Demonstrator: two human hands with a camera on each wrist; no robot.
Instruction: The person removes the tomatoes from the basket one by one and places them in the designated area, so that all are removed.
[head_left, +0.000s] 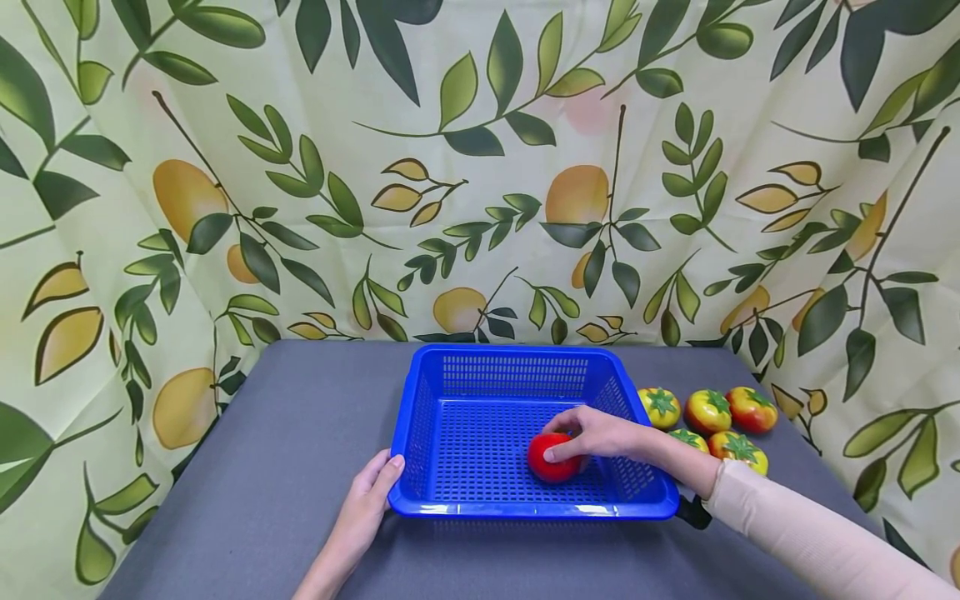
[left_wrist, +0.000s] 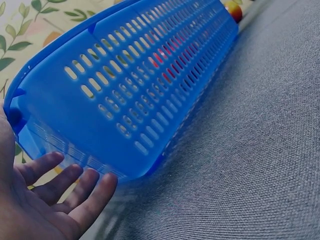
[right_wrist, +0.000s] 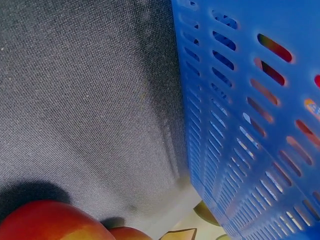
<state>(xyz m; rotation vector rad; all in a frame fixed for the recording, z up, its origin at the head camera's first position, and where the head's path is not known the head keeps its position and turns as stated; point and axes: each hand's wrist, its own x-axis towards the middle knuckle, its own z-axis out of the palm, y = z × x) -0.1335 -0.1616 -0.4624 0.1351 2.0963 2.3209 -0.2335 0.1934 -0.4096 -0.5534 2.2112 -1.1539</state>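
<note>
A blue plastic basket (head_left: 480, 510) with slotted walls sits on the grey table. My left hand (head_left: 365, 493) holds its near left corner, thumb over the rim; in the left wrist view the fingers (left_wrist: 95, 197) spread along the outside of the basket wall (left_wrist: 65, 115). Inside the basket, toward the near right, my right hand (head_left: 600, 435) grips a smooth red tomato (head_left: 547, 457), fingers over its top and thumb on the near side. Red shows through the slots in the left wrist view. The right wrist view looks at the basket's outer wall (right_wrist: 235, 100), which hides that hand.
Several yellow-red tomatoes with green star-shaped tops, one of them here (head_left: 708, 411), lie right of the basket, beside the right forearm. A red one (right_wrist: 50, 222) shows close in the right wrist view. Leaf-patterned cloth (head_left: 495, 208) hangs behind the grey table (head_left: 300, 417) and at both sides.
</note>
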